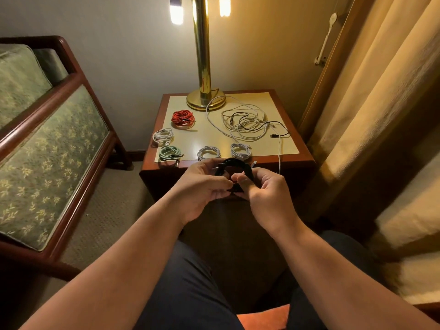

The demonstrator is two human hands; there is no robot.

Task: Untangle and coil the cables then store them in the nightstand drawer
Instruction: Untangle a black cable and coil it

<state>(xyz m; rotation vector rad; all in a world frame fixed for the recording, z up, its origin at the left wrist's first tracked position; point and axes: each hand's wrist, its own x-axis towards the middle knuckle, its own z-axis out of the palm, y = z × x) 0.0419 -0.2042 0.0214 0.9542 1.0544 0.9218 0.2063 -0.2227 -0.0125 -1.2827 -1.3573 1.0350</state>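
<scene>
Holding a black cable [234,166] coil in front of the nightstand [307,160], both hands on it. Left hand [202,189] has its fingers curled closed on the left side of the loop, thumb and forefinger pinched at the lower part. Right hand [264,189] is closed on the lower right of the loop, thumb pressed against the bundle next to the left fingertips. The top arc of the coil sticks up above both hands; a silver plug end pokes out just right of the arc, above my right knuckles.

Beyond the grip, on the nightstand top: two white coils, near-left one [208,152] and near-right one [240,150], sit just past the black loop near the front edge. Further left of the grip, a green coil [169,153] at the front edge, another white coil [163,135] behind it, and a red coil [182,117] behind that. Past the grip to the right, a loose tangle [250,122] of white and black cables; one white strand [279,160] hangs over the front edge just right of my right hand. A brass lamp [204,67] stands at the back, its base touching the tangle's far loop.

I can't tell where the drawer is, the hands and arms cover the nightstand front. Green chair [47,139] well off to the left, curtain [381,91] to the right.
</scene>
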